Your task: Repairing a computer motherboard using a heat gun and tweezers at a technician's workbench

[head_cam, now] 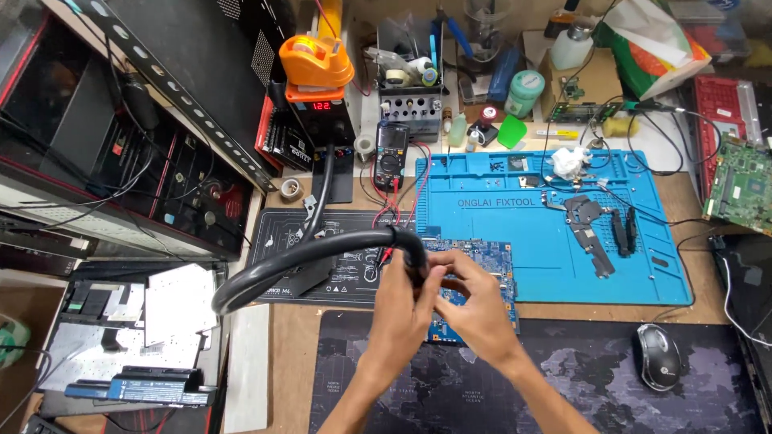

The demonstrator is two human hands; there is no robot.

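Hose (305, 255) first: a thick black one loops from the orange-topped station (320, 96) at the back of the bench, sweeps left and curves round to end at the handpiece that my left hand (400, 301) wraps in a closed grip, thumb side toward me. My right hand (474, 301) sits just beside it, fingers curled narrow over the same spot. Whether they pinch the nozzle or a small part under it, I cannot tell, because both hands hide the tip. Directly below them lies the blue circuit board (470, 281), half on the blue work mat (555, 233) and half on the dark desk mat (531, 378).

I judge this to be the positioning step: tool in hand, tip brought over the board, work on the board itself not visibly begun. The next move, I think, calls for a steady left wrist and small corrections from the right fingers, with the stiff hose kept from tugging the handpiece sideways.

Room is tight at the back, where the multimeter (392, 157) stands with its red probe leads (386, 221) trailing down almost to my knuckles. To the right, black metal parts (591, 229) lie on the blue mat, well apart from the board, and the mouse (658, 356) sits nearer the bench's front edge. The dark mat toward me offers the freest space for my forearms.
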